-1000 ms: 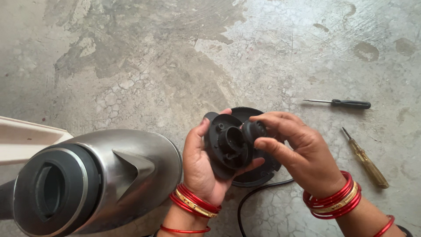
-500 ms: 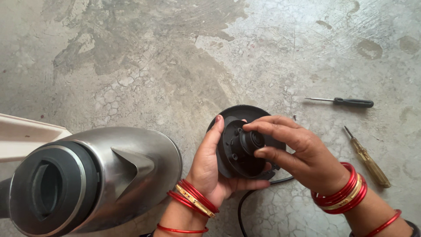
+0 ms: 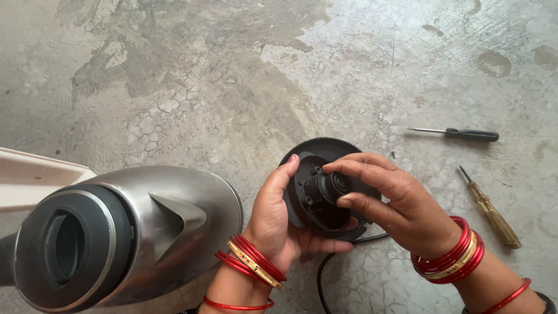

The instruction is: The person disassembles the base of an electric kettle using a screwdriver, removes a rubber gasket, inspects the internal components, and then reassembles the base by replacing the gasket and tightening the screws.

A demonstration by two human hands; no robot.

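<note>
Your steel electric kettle with its black rim (image 3: pixel 122 232) lies on its side on the cracked grey concrete floor (image 3: pixel 232 70); just right of it, your left hand (image 3: pixel 279 224) cradles the round black plastic kettle base (image 3: pixel 325 189) from below, fingers curled on its edge; your right hand (image 3: pixel 395 200) pinches the raised centre connector (image 3: pixel 332 187) (seemingly fitting or twisting it); the next move likely needs steady alignment; the base looks matt, ribbed, its black cord (image 3: pixel 325 273) trailing down.
</note>
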